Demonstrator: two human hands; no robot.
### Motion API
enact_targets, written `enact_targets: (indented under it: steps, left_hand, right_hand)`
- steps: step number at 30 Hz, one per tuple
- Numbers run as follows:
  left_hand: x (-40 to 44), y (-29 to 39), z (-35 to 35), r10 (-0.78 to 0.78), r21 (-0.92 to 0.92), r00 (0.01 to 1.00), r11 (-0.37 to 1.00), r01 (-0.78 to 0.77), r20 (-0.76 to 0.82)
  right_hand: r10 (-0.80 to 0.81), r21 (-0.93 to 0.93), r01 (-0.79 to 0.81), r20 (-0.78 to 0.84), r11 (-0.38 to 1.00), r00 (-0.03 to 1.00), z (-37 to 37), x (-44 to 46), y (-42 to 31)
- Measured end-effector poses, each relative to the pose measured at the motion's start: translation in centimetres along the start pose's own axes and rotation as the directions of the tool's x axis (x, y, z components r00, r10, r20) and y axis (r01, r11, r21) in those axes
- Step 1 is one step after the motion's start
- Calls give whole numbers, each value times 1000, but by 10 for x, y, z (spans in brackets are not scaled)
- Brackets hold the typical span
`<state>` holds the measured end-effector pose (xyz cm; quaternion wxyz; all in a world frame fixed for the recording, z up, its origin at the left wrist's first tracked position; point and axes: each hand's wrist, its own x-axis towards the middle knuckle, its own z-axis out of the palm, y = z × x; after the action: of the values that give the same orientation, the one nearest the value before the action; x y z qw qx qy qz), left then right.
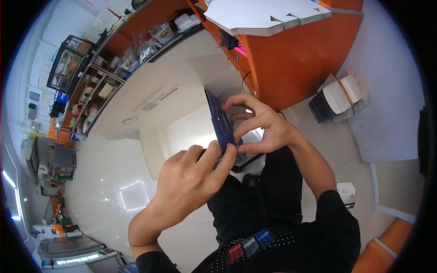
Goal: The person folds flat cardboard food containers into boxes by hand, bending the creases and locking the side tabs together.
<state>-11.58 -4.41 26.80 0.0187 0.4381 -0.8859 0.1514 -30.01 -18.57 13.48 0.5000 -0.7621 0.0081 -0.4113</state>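
A dark blue folding carton (219,119) stands on edge between my hands, above my lap. My left hand (189,175) pinches its lower near corner, with fingers bent over the edge. At its right side, my right hand (268,127) has curled fingers and thumb gripping the panel. The carton's far side is hidden from me. Beyond it is a large open cardboard box (175,132), its flap (152,102) printed with text and a square code.
Flat white die-cut sheets (268,16) are stacked on an orange cabinet (296,59). A banded bundle of white and dark cartons (339,98) sits at right. A small white carton (347,193) lies on the floor. Shelves with bins (129,61) run along the left.
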Motion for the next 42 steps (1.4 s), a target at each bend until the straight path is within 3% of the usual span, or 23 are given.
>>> enact_targets:
  steps: [7,16,19,23,25,28,29,32,35,42]
  left_hand:
    - [6,3,-2,33,77,999,996,-35,24]
    - [8,3,-3,8,34,998,999,-10,69]
    - [9,5,3,66,53,996,996,-69,65]
    - [6,-4,-9,41,-268,978,963,16,205]
    - [6,-14,-9,15,-440,979,894,78,205]
    - [22,-29,-19,-182,-212,981,958,192,64]
    - [31,-32,-19,-205,-211,978,954,211,50]
    - [36,-59,10,40,-125,997,991,-48,-65]
    - [33,-66,16,113,-107,991,987,-120,-70]
    - [33,-66,10,137,-144,991,980,-136,-3]
  right_hand:
    - [-14,-3,14,0,1000,1000,0,-1,1]
    - [-35,-27,35,20,999,999,0,1,2]
    - [-35,-30,35,20,999,999,-2,1,0]
    - [-27,-39,30,70,999,997,2,-2,-7]
    - [-14,-79,20,73,997,997,2,-4,-7]
    - [-27,-159,37,64,987,998,3,-3,-6]
    - [-36,-192,48,62,980,997,3,-1,-6]
    - [-32,-435,60,71,898,997,2,6,-16]
    - [-139,-718,124,38,685,990,7,14,-19]
    - [-223,-811,147,22,566,975,18,19,-15]
